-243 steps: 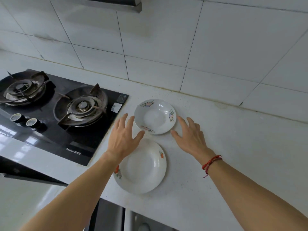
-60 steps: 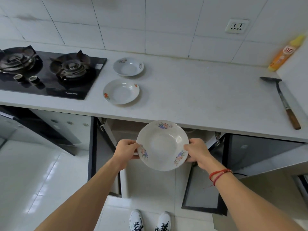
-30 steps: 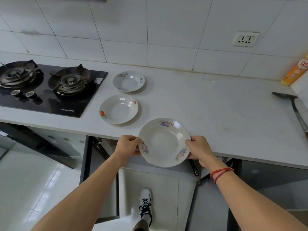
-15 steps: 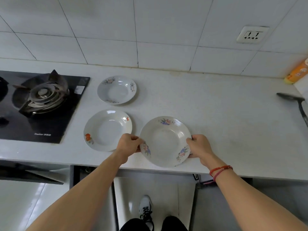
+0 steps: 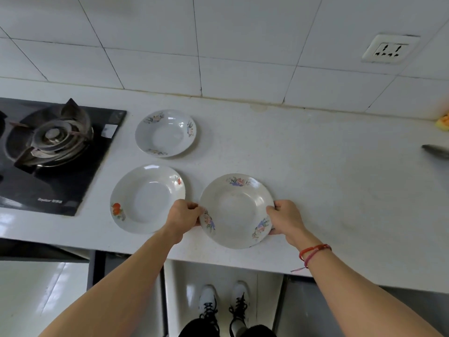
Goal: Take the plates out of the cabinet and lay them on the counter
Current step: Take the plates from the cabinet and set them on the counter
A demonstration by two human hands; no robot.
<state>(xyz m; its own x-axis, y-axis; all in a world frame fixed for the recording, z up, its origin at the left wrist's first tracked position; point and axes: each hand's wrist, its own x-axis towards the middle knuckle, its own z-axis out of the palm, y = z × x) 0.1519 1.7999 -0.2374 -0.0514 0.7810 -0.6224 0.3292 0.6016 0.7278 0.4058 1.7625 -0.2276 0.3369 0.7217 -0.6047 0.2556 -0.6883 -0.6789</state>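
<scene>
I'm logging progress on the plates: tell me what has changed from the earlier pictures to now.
The third plate, held below the counter edge by both hands two seconds ago, has been carried up and forward over the counter, right of the red-flowered plate. The left hand and right hand still grip its rim. The red-flowered plate and the far plate have not moved.

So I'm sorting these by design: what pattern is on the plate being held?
White, with pink and purple flower sprays on the rim of the held plate; head view.
</scene>
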